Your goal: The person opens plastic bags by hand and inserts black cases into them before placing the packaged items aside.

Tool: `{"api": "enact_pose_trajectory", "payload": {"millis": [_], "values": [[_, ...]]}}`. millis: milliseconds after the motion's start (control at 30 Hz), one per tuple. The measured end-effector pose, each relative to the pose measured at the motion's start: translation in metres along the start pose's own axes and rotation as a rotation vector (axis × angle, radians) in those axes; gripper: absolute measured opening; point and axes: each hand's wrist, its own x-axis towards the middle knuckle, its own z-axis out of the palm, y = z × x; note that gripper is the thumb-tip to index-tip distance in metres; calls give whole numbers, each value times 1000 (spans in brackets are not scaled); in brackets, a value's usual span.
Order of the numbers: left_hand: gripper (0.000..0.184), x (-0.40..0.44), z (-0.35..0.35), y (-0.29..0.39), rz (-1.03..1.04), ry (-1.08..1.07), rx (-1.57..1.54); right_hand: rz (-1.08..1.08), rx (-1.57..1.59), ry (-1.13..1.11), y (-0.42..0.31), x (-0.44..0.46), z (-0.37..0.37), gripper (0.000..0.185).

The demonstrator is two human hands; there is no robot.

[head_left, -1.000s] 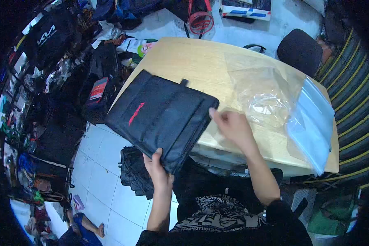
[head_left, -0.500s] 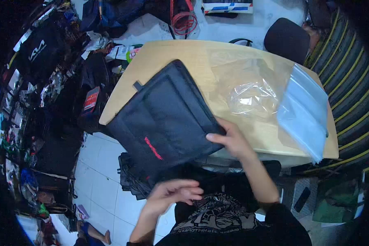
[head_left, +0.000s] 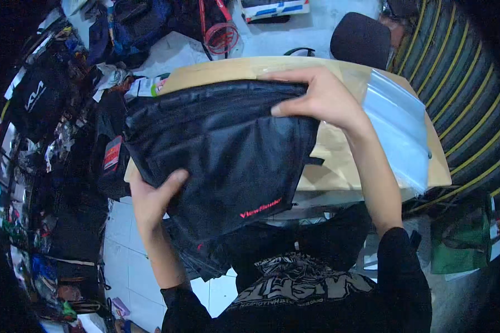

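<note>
A black laptop bag (head_left: pixel 222 150) with red ViewSonic lettering low on its right side is held up over the near side of the table. My right hand (head_left: pixel 330 100) grips its top edge near the right corner, thumb in front and fingers behind. On the lower left side, my left hand (head_left: pixel 153 200) clasps the edge with its thumb across the front; its other fingers are hidden behind the fabric. A small loop tab (head_left: pixel 314 161) sticks out from the bag's right edge.
A stack of clear plastic bags (head_left: pixel 394 127) lies on the right of the wooden table (head_left: pixel 440 166). More black bags (head_left: pixel 197 252) are below, near my lap. A dark chair back (head_left: pixel 361 41) stands beyond the table, with striped black rolls (head_left: pixel 461 94) at right.
The bag has been turned so its lettering sits at the lower right. My left hand has come up and taken its left edge; my right hand has moved up to the top edge.
</note>
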Motion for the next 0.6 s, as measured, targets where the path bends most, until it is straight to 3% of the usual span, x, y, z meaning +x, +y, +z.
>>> {"api": "enact_pose_trajectory", "payload": {"millis": [33, 67, 133, 167, 200, 233, 333, 367, 467, 500, 567, 600], "values": [[52, 1, 7, 9, 34, 55, -9, -19, 62, 38, -10, -2, -4, 56], [52, 2, 6, 8, 22, 75, -91, -80, 131, 86, -7, -3, -7, 65], [53, 5, -1, 6, 9, 117, -254, -126, 849, 44, 5, -12, -7, 66], [50, 5, 0, 10, 67, 124, -341, 8, 935, 0, 17, -23, -6, 66], [49, 6, 3, 15, 65, 160, -319, 101, 777, -37, 26, -34, -4, 71], [48, 6, 6, 20, 57, 193, -296, -8, 780, -24, 21, -42, 8, 75], [40, 7, 18, 22, 83, 227, -195, 55, 566, -116, -10, -53, 19, 86], [38, 4, 27, 25, 107, 257, -138, 66, 422, 51, -19, -59, 27, 74], [34, -10, 49, 34, 196, 281, 58, 284, 500, 171, -33, -73, 45, 58], [34, -16, 60, 34, 221, 297, 76, 95, 259, 304, -34, -77, 52, 45], [39, -27, 84, 39, 300, 370, 82, 47, 44, 468, -45, -81, 52, 44], [42, -26, 83, 48, 203, 311, -35, 16, -21, 545, -41, -81, 51, 44]]}}
